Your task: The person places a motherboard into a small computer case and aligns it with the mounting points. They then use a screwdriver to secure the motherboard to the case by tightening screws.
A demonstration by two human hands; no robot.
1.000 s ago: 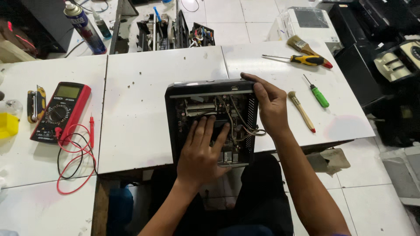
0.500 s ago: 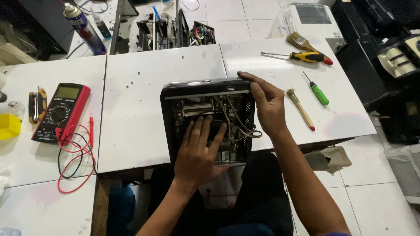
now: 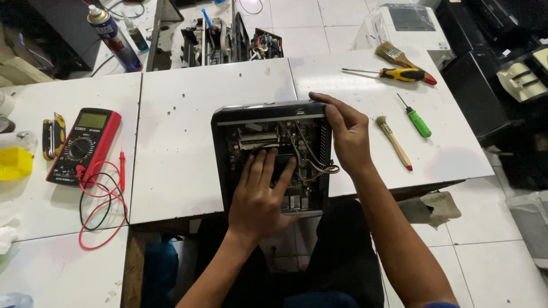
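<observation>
The opened case [image 3: 271,154] is lying at the bench's [image 3: 171,142] near edge. Left hand [image 3: 260,197] is pressing flat-fingered inside, gripping nothing; right hand [image 3: 345,134] is loosely clasping the case's right wall.

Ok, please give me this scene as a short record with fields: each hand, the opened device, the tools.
left hand: fingers spread inside the open black computer case, on its circuit board
right hand: grips the case's top right corner
right of case: green-handled screwdriver, small wooden brush, yellow-and-black screwdriver
left of case: red multimeter with red leads
surface: white tabletop
</observation>
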